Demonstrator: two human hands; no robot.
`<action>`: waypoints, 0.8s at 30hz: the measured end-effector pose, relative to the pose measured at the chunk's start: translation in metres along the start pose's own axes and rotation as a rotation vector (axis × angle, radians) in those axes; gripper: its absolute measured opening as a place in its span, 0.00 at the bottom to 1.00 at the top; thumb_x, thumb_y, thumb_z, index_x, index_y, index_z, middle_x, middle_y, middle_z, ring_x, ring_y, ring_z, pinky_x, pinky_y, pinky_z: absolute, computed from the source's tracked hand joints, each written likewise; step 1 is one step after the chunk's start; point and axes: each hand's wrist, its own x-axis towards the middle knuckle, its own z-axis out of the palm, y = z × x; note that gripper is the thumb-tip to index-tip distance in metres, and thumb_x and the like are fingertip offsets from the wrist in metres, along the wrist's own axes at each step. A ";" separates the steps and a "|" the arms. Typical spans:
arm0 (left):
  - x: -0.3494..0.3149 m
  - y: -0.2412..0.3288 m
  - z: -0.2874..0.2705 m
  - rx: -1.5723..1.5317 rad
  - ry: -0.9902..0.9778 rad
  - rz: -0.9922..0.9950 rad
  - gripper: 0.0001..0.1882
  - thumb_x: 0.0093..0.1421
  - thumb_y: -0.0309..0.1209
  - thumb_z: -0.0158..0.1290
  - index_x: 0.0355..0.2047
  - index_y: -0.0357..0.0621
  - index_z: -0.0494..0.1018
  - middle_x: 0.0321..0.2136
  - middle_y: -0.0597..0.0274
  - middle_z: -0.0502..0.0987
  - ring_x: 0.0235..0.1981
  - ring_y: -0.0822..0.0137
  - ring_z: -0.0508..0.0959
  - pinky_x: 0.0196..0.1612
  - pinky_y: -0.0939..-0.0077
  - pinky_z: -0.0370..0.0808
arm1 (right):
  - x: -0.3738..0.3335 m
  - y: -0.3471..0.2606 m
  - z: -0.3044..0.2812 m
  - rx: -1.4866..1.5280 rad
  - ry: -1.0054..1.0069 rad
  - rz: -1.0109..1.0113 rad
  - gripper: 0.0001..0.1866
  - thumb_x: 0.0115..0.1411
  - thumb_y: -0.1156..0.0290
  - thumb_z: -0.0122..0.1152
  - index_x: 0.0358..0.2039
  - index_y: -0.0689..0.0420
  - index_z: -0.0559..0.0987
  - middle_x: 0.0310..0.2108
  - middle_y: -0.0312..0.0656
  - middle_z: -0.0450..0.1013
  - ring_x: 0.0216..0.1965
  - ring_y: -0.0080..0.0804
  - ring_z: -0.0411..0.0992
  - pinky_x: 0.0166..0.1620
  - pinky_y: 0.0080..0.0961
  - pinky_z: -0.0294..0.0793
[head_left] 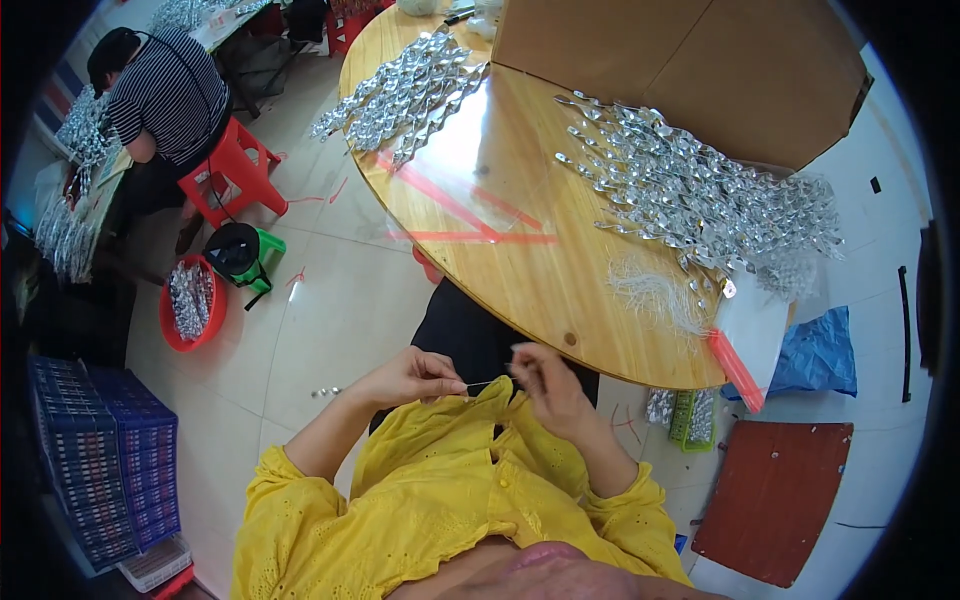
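Low over my lap, at the front of my yellow blouse (440,440), a thin whitish thread (481,384) stretches between my hands. My left hand (425,378) is closed, thumb and fingertips pinching one end. On the other side my right hand (550,385) has its fingers curled in close to the thread; they are slightly blurred, and the exact grip is partly hidden. On the round wooden table (530,290) beyond them lie twisted silver strands (690,190) in a large heap, with a tangle of white threads (655,295) beside it.
More silver strands (410,95) and clear bags with red strips (470,205) lie on the table, below a cardboard box (680,75). At left, a person in stripes (175,95) sits on a red stool (235,170). A red basin (192,305) and blue crates (105,455) stand on the floor.
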 end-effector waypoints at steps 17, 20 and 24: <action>-0.046 0.032 0.008 0.385 0.367 0.488 0.09 0.47 0.26 0.53 0.14 0.37 0.69 0.12 0.67 0.65 0.14 0.81 0.62 0.14 0.85 0.57 | 0.018 0.002 0.016 -0.210 0.013 -0.031 0.01 0.45 0.80 0.51 0.22 0.63 0.71 0.17 0.42 0.63 0.20 0.33 0.63 0.24 0.22 0.62; -0.057 0.025 0.010 0.521 0.512 0.608 0.12 0.44 0.22 0.54 0.09 0.39 0.64 0.08 0.65 0.62 0.09 0.76 0.60 0.11 0.82 0.53 | 0.024 0.021 0.026 0.038 -0.082 0.097 0.03 0.49 0.75 0.51 0.23 0.61 0.70 0.17 0.36 0.63 0.19 0.23 0.62 0.24 0.19 0.61; -0.052 0.007 0.036 0.927 0.543 0.891 0.16 0.41 0.23 0.54 0.06 0.43 0.58 0.08 0.64 0.61 0.06 0.66 0.61 0.09 0.77 0.55 | 0.022 -0.004 0.070 0.625 -0.624 0.830 0.17 0.56 0.53 0.41 0.34 0.53 0.70 0.23 0.29 0.67 0.25 0.15 0.63 0.26 0.11 0.61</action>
